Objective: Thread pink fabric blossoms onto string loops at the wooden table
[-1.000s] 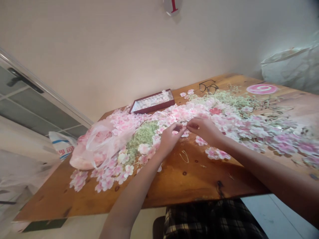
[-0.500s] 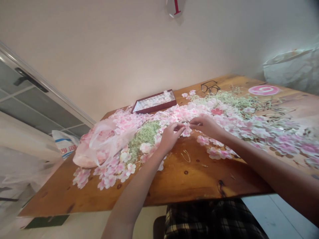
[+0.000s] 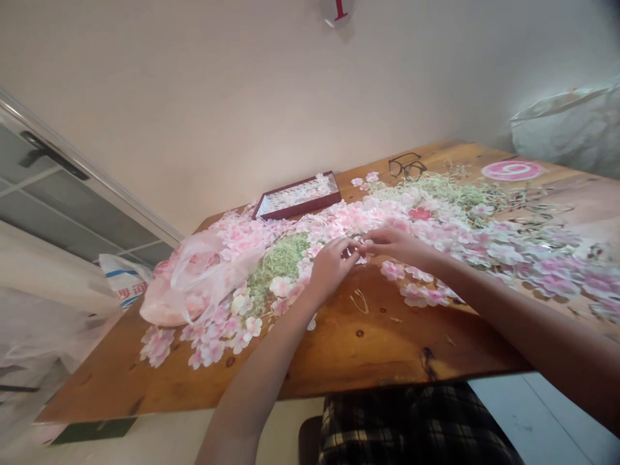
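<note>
Item 1: left hand (image 3: 329, 268), bare, over the middle of the wooden plank table (image 3: 368, 349). Fingers bent inward, tips pinched narrow on a small pink fabric blossom (image 3: 359, 253); we can't tell how much of it sits inside the grip.

Item 2: right hand (image 3: 394, 244), bare, facing the left. Its fingertips meet the left's at the same blossom, also pinched narrow. Both hands on one piece, approx. centre of table, just above the bare wood.

Item 3: loose pink-and-white fabric petals (image 3: 349, 219), a broad drift directly beyond both sets of fingertips, running off to the right of the right hand.

Item 4: pale green wiry stem tangle (image 3: 278, 261), just left of the left-hand fingers, petals round it. A second green mass lies further out, beyond the right hand.

Item 5: thin translucent plastic bag with pink petals inside (image 3: 194, 281), well left of the left hand, lying on its side.

Item 6: shallow dark-red rectangular tray (image 3: 298, 197), beyond the fingers, towards the wall; holds pale pieces, too small for us to make out.

Item 7: black-framed spectacles (image 3: 407, 166), far beyond the right fingers, nr back edge.

Item 8: round pink-and-white disc (image 3: 511, 170), far right of the right hand.
</note>
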The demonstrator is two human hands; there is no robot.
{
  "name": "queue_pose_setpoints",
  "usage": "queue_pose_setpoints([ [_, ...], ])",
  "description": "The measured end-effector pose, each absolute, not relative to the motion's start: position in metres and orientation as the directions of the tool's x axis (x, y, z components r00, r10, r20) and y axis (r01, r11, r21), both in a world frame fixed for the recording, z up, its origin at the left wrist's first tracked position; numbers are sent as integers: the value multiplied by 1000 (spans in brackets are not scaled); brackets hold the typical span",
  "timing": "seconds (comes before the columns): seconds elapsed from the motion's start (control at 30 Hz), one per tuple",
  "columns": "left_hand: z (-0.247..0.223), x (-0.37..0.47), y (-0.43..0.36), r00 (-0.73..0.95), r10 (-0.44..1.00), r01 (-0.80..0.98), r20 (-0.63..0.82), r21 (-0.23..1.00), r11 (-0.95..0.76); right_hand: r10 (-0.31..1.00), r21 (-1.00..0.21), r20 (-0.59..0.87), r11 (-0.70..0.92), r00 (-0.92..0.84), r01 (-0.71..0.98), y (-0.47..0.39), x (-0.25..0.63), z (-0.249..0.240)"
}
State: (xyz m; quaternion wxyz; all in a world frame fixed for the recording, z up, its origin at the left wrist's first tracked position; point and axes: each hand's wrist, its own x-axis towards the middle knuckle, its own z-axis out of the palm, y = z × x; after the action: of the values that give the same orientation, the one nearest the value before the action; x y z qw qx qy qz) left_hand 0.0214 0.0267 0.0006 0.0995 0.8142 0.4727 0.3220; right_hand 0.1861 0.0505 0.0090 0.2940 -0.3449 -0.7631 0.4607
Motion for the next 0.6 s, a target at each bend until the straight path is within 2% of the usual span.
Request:
queue_pose_setpoints([
  [0.17, 3, 22, 25, 243, 883, 651, 402, 607, -456, 859, -958, 5, 150, -512, 243, 49, 191, 17],
  [0.33, 1, 23, 26, 205, 906, 621, 370, 666, -413, 827, -999, -34, -11, -562, 45, 56, 193, 4],
  [0.4, 6, 20, 27, 196, 923, 628, 333, 680, -379, 836, -999, -36, -28, -548, 23, 59, 194, -1],
  [0.5, 20, 11, 26, 322, 932, 653, 167, 673, -346, 870, -999, -19, -2, -493, 35, 61, 196, -2],
  [0.6, 29, 6, 20, 526, 847, 716, -76, 577, -393, 888, -997, 2, 39, -459, 72, 61, 196, -2],
])
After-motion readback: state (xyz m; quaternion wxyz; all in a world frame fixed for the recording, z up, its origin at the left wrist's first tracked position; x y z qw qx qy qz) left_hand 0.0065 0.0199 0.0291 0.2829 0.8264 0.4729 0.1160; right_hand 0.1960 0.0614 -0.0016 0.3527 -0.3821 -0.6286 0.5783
